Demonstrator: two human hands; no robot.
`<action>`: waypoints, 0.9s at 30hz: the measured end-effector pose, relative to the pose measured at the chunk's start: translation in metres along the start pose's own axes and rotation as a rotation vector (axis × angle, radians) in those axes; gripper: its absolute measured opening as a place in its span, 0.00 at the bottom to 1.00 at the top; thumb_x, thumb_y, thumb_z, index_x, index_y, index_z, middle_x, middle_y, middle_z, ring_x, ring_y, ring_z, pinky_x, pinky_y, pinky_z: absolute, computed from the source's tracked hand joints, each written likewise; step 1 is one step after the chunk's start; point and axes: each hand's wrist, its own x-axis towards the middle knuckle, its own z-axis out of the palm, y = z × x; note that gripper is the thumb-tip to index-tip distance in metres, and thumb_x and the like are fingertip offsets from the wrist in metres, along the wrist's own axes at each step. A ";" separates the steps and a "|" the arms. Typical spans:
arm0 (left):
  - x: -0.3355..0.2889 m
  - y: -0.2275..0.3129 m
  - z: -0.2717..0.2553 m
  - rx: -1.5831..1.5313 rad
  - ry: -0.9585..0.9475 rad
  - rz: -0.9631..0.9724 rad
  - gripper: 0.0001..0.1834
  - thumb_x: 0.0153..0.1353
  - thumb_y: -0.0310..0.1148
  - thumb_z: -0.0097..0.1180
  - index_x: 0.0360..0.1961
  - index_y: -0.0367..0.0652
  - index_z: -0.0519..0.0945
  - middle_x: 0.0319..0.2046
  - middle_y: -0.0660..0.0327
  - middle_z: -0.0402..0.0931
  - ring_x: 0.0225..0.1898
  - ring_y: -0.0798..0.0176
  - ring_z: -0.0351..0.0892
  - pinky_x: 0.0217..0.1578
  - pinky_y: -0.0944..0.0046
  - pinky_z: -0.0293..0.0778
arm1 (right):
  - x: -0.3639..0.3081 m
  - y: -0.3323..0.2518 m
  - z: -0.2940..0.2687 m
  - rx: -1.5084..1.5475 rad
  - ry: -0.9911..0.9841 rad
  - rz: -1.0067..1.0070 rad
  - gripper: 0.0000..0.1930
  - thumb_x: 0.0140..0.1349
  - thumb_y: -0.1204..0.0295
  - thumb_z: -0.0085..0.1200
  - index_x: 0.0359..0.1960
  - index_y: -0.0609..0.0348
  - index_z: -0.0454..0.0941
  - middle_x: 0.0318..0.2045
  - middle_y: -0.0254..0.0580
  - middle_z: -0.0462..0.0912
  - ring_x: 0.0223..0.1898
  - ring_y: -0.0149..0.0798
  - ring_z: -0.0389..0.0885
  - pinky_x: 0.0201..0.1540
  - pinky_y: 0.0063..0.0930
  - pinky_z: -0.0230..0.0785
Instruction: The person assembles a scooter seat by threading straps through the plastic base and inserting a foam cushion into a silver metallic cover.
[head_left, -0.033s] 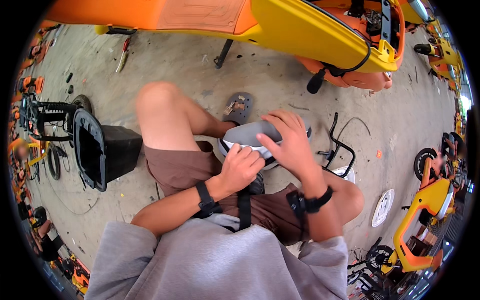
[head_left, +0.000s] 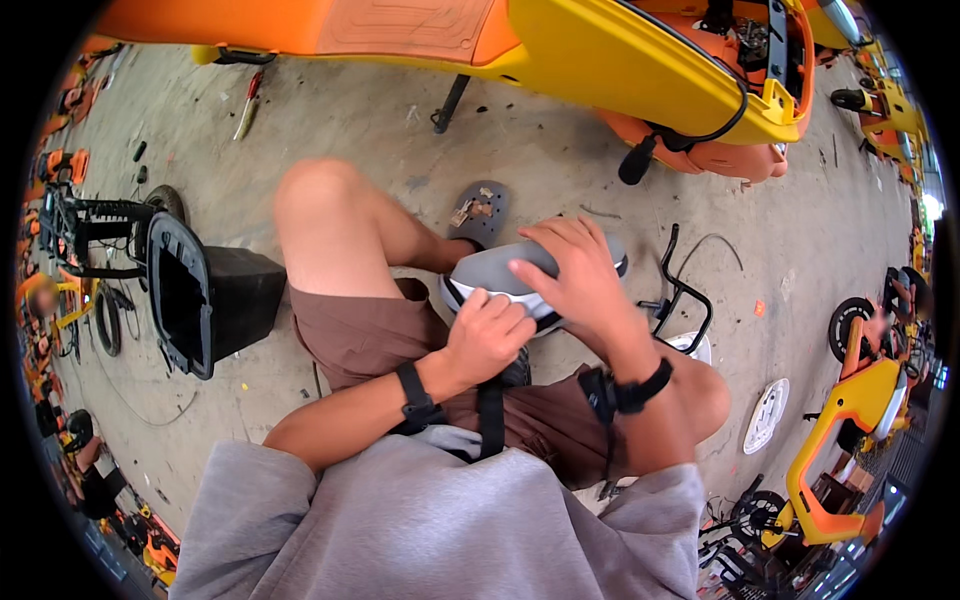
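Note:
A grey, rounded padded piece that looks like a scooter seat (head_left: pixel 492 268) rests between my legs, with a whitish strip and black trim along its near side. My left hand (head_left: pixel 490 335) is closed in a pinch on that near edge, its fingertips on the whitish strip. Over the seat's right part lies my right hand (head_left: pixel 575 268), fingers stretched across the top and the thumb spread apart from them. The underside of the seat is hidden by my hands and legs.
An orange and yellow scooter body (head_left: pixel 600 65) spans the far side above a kickstand. To the left stands a black bin-like box (head_left: pixel 240 305). A bent black tube frame (head_left: pixel 685 300) and a white oval part (head_left: pixel 766 415) lie right. A red-handled tool (head_left: pixel 249 105) is far left.
My right hand has shifted slightly over the seat, its wrist turning a little. My left hand keeps its pinch at the near edge. The whole view has moved slightly.

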 end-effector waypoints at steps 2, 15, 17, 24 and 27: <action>0.000 0.010 0.004 0.015 -0.003 0.014 0.05 0.46 0.30 0.56 0.22 0.46 0.72 0.23 0.63 0.65 0.28 0.61 0.68 0.30 0.60 0.60 | 0.015 0.003 0.009 -0.010 -0.197 -0.002 0.21 0.56 0.51 0.67 0.34 0.60 0.87 0.34 0.45 0.85 0.43 0.51 0.82 0.51 0.44 0.72; 0.001 0.035 0.027 0.075 -0.120 0.203 0.05 0.48 0.33 0.56 0.22 0.46 0.74 0.21 0.65 0.70 0.26 0.64 0.73 0.31 0.64 0.66 | -0.006 0.026 -0.019 -0.103 -0.086 0.290 0.25 0.52 0.49 0.71 0.20 0.63 0.84 0.21 0.49 0.82 0.26 0.54 0.81 0.29 0.40 0.71; -0.003 0.031 0.030 0.109 -0.129 0.218 0.04 0.48 0.33 0.56 0.22 0.46 0.75 0.21 0.64 0.72 0.26 0.64 0.74 0.31 0.64 0.66 | -0.005 0.026 -0.020 -0.109 -0.023 0.343 0.26 0.52 0.47 0.70 0.20 0.63 0.84 0.21 0.51 0.82 0.25 0.55 0.81 0.29 0.41 0.71; 0.010 0.022 0.035 0.230 -0.190 0.274 0.05 0.49 0.34 0.56 0.24 0.46 0.79 0.23 0.62 0.76 0.30 0.62 0.79 0.34 0.63 0.70 | 0.002 0.034 -0.031 -0.204 -0.067 0.615 0.30 0.53 0.42 0.66 0.20 0.63 0.84 0.22 0.55 0.81 0.27 0.58 0.81 0.34 0.46 0.74; 0.033 -0.006 0.019 0.114 -0.243 0.234 0.05 0.48 0.33 0.62 0.27 0.47 0.80 0.26 0.63 0.78 0.33 0.58 0.80 0.38 0.59 0.72 | 0.016 0.018 -0.023 -0.194 -0.012 0.658 0.31 0.54 0.42 0.66 0.23 0.66 0.84 0.23 0.61 0.80 0.29 0.61 0.80 0.36 0.44 0.75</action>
